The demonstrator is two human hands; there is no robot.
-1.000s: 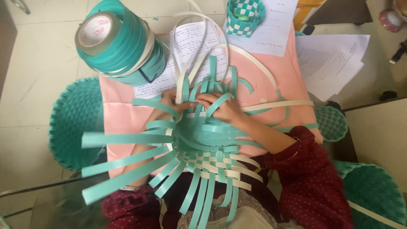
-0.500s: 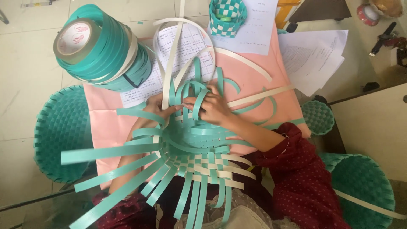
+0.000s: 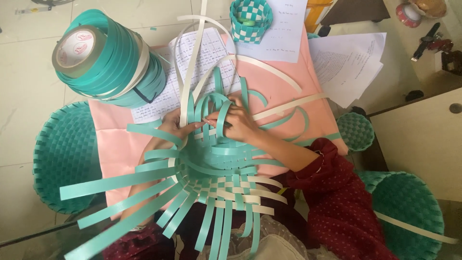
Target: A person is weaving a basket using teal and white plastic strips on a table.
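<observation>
A half-woven basket (image 3: 216,178) of teal and white plastic strips lies on my lap and the pink sheet (image 3: 115,144), its loose strip ends fanning out toward me. My left hand (image 3: 171,126) rests on the far left edge of the weave, fingers on a white strip (image 3: 188,82) that rises up and away. My right hand (image 3: 238,120) pinches upright teal strips at the far rim of the weave. Both hands sit close together, partly hidden by curling strips.
A big roll of teal strip (image 3: 108,58) stands at the far left. A small finished checked basket (image 3: 250,19) sits at the back on papers (image 3: 353,62). Woven teal baskets (image 3: 62,154) (image 3: 409,207) (image 3: 355,131) lie at both sides. A cabinet (image 3: 423,135) is right.
The camera view has shifted, and the weave sits lower and more central. My hands stay on the far rim, with the right hand working the upright teal strips.
</observation>
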